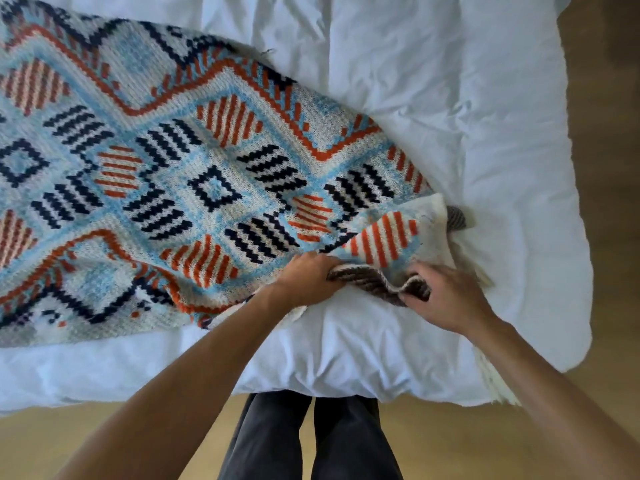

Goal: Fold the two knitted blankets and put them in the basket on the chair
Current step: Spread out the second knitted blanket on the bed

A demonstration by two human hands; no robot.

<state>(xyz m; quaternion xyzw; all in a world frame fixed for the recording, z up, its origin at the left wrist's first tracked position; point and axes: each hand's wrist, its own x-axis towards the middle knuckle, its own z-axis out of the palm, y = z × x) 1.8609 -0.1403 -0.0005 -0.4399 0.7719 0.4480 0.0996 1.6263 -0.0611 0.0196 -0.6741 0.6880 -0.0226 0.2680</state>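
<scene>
Blanket [180, 174] edge bunched on the bed [450, 116] — left hand [304, 278] and right hand [446, 299] each grip it tight.

head view | from standing height | faces steeply down onto bed [433, 116] | near

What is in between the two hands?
In the head view, a wavy stretch of the blanket edge, its dark stripy underside showing, runs from the left hand to the right hand. Both hands grip it.

no readable text, labels or numbers are visible anywhere.
</scene>
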